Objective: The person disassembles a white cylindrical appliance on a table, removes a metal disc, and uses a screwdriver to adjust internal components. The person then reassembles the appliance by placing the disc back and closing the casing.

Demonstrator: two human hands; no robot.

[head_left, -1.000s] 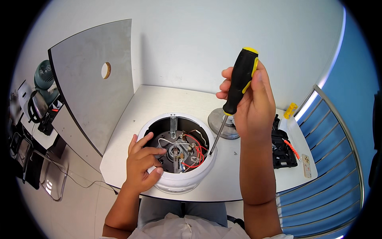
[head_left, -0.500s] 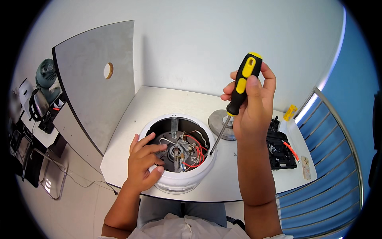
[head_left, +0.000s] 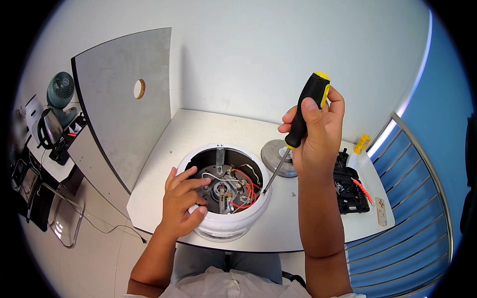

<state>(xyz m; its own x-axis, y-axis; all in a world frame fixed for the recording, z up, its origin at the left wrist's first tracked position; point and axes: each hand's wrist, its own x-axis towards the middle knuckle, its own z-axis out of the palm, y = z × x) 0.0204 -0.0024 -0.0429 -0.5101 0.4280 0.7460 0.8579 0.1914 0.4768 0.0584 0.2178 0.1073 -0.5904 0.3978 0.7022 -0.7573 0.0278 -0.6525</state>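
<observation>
A round white rice cooker body (head_left: 226, 223) sits on the table with its open side up. Inside lie red and white wires (head_left: 252, 194), metal brackets and a dark round plate. My left hand (head_left: 181, 201) rests on its left rim, fingers spread over the opening and thumb along the rim. In my right hand (head_left: 320, 134) is a black and yellow screwdriver (head_left: 300, 116), held by its handle. Its shaft slants down to the left, and the tip meets the cooker's right rim. Whether a screw sits under the tip is too small to tell.
Behind the cooker lies a round grey metal part (head_left: 276, 158). A black tool case (head_left: 350, 191) with an orange flexible shaft (head_left: 362, 191) is at the right, near a yellow plastic piece (head_left: 362, 144). A grey panel (head_left: 119, 109) stands left; a metal railing (head_left: 432, 184) runs along the right.
The screwdriver's handle has turned in my right hand, so its yellow patches now face right. Its tip stays at the rim. My left hand keeps its place.
</observation>
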